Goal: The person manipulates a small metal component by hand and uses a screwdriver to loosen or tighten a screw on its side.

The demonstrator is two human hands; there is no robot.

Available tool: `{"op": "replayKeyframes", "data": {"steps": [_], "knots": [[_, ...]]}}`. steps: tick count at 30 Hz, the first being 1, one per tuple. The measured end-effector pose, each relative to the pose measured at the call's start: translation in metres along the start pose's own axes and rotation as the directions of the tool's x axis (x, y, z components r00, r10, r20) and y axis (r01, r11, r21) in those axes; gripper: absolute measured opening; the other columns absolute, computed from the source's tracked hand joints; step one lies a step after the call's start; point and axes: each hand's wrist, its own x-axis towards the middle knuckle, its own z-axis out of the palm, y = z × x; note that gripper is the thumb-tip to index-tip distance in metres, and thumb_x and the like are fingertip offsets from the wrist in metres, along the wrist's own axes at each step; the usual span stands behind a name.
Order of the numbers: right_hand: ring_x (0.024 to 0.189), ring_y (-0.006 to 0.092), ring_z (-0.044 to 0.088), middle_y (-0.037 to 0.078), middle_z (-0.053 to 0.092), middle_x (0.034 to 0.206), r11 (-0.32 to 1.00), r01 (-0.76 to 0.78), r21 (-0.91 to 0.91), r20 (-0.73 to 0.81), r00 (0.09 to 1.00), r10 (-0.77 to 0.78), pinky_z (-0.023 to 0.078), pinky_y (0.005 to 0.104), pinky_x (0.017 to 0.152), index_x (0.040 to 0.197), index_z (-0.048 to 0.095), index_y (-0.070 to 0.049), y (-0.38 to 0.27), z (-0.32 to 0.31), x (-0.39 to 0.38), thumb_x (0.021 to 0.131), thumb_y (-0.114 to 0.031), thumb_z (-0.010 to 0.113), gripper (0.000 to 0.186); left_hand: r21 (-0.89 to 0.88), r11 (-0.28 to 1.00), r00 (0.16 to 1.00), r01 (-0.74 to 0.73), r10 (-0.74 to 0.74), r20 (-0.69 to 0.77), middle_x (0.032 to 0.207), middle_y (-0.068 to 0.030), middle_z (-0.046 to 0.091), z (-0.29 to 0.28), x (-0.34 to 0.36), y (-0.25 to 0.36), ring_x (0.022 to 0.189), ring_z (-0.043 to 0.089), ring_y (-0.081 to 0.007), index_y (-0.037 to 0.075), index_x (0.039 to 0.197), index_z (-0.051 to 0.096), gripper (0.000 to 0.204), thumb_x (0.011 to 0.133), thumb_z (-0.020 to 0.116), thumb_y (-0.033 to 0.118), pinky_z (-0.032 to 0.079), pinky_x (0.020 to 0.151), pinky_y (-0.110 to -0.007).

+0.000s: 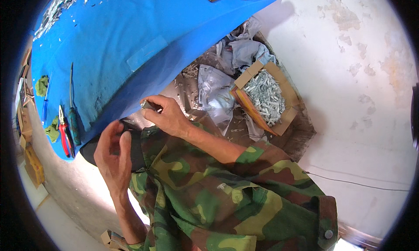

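My right hand [169,117] pinches a small dark grey piece [149,105] between thumb and fingers, just beyond the blue cloth's near edge. What kind of piece it is I cannot make out. Lower and to the left, my left hand [112,153] is raised with its fingers loosely bent and the thumb apart, nothing visible in it. Red-handled pliers [65,135] lie on the blue table cloth [118,46] to the left of that hand. Beside them rests a long screwdriver with a teal handle [74,125].
A blue-handled screwdriver [45,109] and green crumpled scraps [42,86] lie at the left edge. Silvery strips [56,11] are heaped at the far left. A cardboard box [288,87] full of similar strips stands beside plastic bags [214,91] on the right, near the white wall [362,120].
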Motion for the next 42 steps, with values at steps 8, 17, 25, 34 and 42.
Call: {"op": "replayKeyframes", "data": {"steps": [8, 17, 25, 34, 42], "knots": [[0.09, 0.0142, 0.065, 0.007, 0.07, 0.102, 0.995, 0.06, -0.074, 0.062, 0.997, -0.055, 0.054, 0.0298, 0.083, 0.121, 0.074, -0.003, -0.028, 0.02, -0.013, 0.092, -0.013, 0.077, 0.031, -0.225, 0.968, 0.989, 0.108, -0.129, -0.077, 0.108, -0.0069, 0.076, -0.006, -0.029, -0.044, 0.094, 0.069, -0.0114, -0.002, 0.125, 0.072, 0.027, 0.1, 0.073, 0.008, 0.056, 0.084, -0.026], [0.098, 0.0126, 0.064, 0.004, 0.069, 0.109, 0.982, 0.182, -0.05, 0.284, 0.945, -0.161, 0.052, 0.0277, 0.089, 0.124, 0.073, -0.003, -0.053, 0.054, -0.015, 0.089, -0.002, 0.079, 0.035, -0.283, 0.951, 0.973, 0.122, -0.172, -0.157, 0.103, -0.0055, 0.077, -0.028, -0.044, -0.028, 0.089, 0.071, -0.0105, -0.001, 0.116, 0.075, 0.021, 0.095, 0.077, 0.003, 0.056, 0.08, -0.024], [0.098, 0.0118, 0.065, 0.005, 0.068, 0.108, 0.999, 0.001, 0.038, 0.378, 0.926, -0.015, 0.052, 0.0268, 0.09, 0.122, 0.073, -0.003, -0.058, 0.069, -0.021, 0.088, 0.002, 0.077, 0.035, -0.207, 0.978, 0.965, -0.016, -0.039, -0.258, 0.101, -0.007, 0.075, -0.039, -0.049, -0.039, 0.084, 0.07, -0.0102, -0.002, 0.11, 0.076, 0.021, 0.09, 0.081, -0.001, 0.055, 0.073, -0.023], [0.097, 0.0264, 0.071, 0.013, 0.069, 0.108, 0.867, 0.417, -0.272, 0.411, 0.865, -0.287, 0.056, 0.0337, 0.085, 0.115, 0.072, -0.001, -0.064, 0.08, -0.018, 0.081, 0.007, 0.076, 0.035, -0.225, 0.974, 0.959, 0.023, -0.085, -0.27, 0.102, -0.0086, 0.075, -0.041, -0.049, -0.041, 0.084, 0.072, -0.0117, 0.0, 0.125, 0.069, 0.043, 0.085, 0.086, 0.002, 0.057, 0.07, -0.025], [0.095, 0.0274, 0.07, 0.013, 0.069, 0.107, 0.844, 0.461, -0.273, 0.446, 0.838, -0.314, 0.056, 0.0345, 0.083, 0.113, 0.071, 0.0, -0.06, 0.083, -0.016, 0.082, 0.006, 0.077, 0.032, -0.396, 0.912, 0.949, 0.106, -0.212, -0.233, 0.103, -0.0061, 0.074, -0.035, -0.049, -0.056, 0.088, 0.071, -0.0102, -0.002, 0.122, 0.068, 0.026, 0.096, 0.076, 0.0, 0.056, 0.078, -0.024]]}}
